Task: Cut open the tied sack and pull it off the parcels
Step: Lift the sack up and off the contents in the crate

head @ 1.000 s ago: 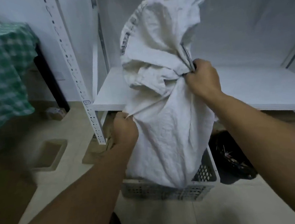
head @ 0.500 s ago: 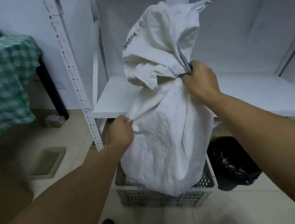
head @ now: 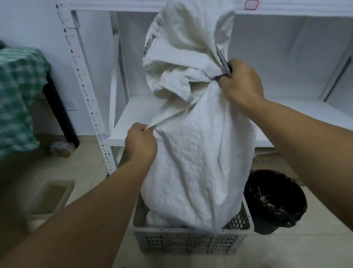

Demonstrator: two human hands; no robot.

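Note:
A tall white woven sack stands upright in a grey perforated crate, its neck cinched by a dark tie with the loose top flopping above. My left hand pinches a taut fold of the sack's left side. My right hand is closed at the tied neck, and grey metal blades stick up from its grip along the cloth. The parcels are hidden inside the sack.
White metal shelving stands right behind the sack. A black bin sits on the floor to the crate's right. A table with a green checked cloth is at the left, a shallow tray on the floor below it.
The view has tilted up and the sack sits lower in the crate. My left hand has pulled its fold further out to the left; my right hand stays at the neck.

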